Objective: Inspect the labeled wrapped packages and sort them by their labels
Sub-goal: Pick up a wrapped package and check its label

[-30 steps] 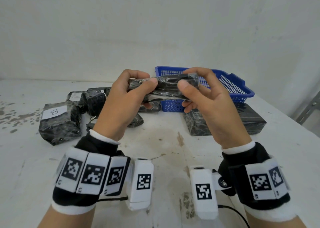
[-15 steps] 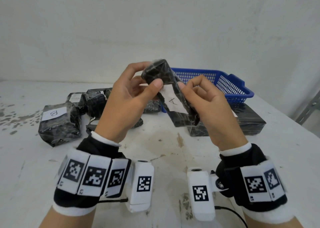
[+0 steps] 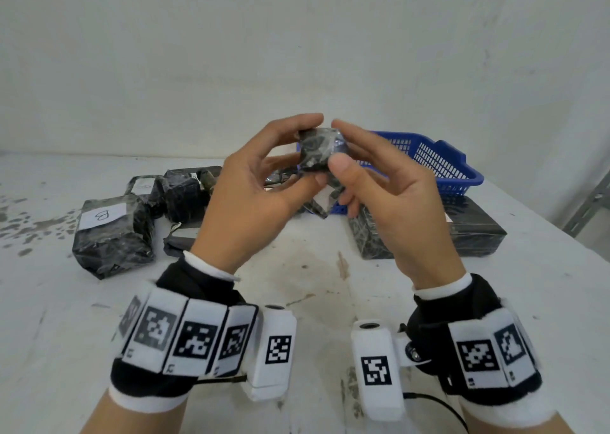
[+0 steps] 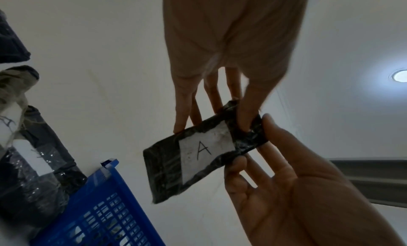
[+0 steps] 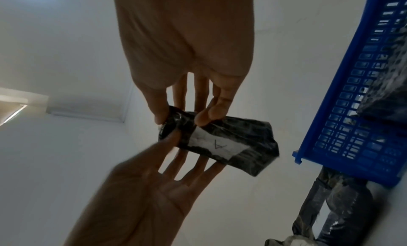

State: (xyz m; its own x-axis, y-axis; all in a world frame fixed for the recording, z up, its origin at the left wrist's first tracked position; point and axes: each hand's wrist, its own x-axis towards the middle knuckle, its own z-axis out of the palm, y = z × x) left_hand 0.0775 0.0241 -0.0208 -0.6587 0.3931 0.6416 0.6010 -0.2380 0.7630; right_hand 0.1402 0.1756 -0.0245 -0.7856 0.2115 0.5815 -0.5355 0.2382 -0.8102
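Observation:
I hold a small black wrapped package [image 3: 321, 150] up above the table, end-on to the head camera. Its white label reads "A" [image 4: 204, 150] and faces down toward the wrist cameras. My left hand [image 3: 297, 151] pinches one end, with the thumb [image 4: 246, 114] on the label side and the fingers behind. My right hand [image 3: 343, 143] pinches the same end between thumb [image 5: 158, 117] and fingers. A black package labelled "B" [image 3: 109, 232] lies on the table at the left. Behind it lies a cluster of other black packages [image 3: 185, 189], partly hidden by my left hand.
A blue slotted basket [image 3: 445, 166] stands at the back right of the white, stained table [image 3: 297, 301]. A large flat black package [image 3: 468, 232] lies in front of the basket. A flat dark package [image 3: 181, 239] lies beside the B package. A wall is close behind.
The package went from lying level between my hands to tilted with its A label toward me, then to end-on with the label turned away. Both hands shifted to its near end.

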